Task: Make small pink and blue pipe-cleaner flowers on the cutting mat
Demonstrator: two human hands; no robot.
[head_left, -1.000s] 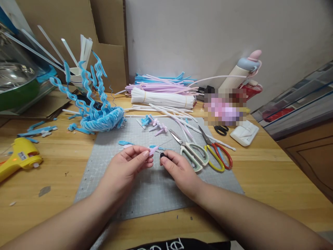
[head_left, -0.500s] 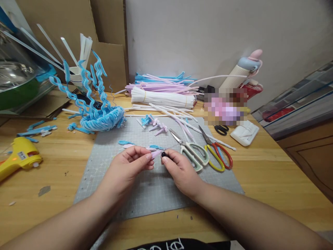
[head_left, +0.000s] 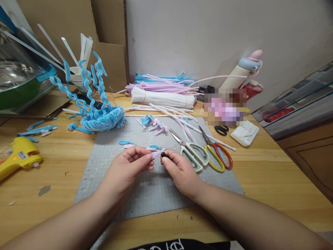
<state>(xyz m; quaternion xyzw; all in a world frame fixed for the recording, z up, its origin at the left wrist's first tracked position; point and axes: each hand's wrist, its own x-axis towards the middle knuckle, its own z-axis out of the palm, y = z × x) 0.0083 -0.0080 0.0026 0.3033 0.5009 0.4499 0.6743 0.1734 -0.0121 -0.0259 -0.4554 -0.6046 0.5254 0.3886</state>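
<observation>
Over the grey cutting mat (head_left: 145,194), my left hand (head_left: 132,163) pinches a short lilac piece of pipe cleaner (head_left: 156,154) between thumb and fingers. Facing it, my right hand (head_left: 179,170) is closed on a small black-ended object (head_left: 163,154), most of it hidden in the fist. That black end is right by the tip of the lilac piece, and a tiny orange-pink spot shows there, too small to make out. Just behind the hands lie a blue pipe cleaner piece (head_left: 126,142) and other lilac and blue ones. A thin wire extends past my right fingers.
Green-handled scissors (head_left: 194,154) and red-and-yellow scissors (head_left: 218,156) lie to the right. A blue pipe-cleaner basket shape (head_left: 102,119) stands back left, a yellow glue gun (head_left: 22,156) at far left. Bundled white pipe cleaners (head_left: 162,97) lie along the wall near a bottle (head_left: 235,78).
Both hands stay almost in place. A faint orange-pink spot now shows by the black end of the object in my right hand.
</observation>
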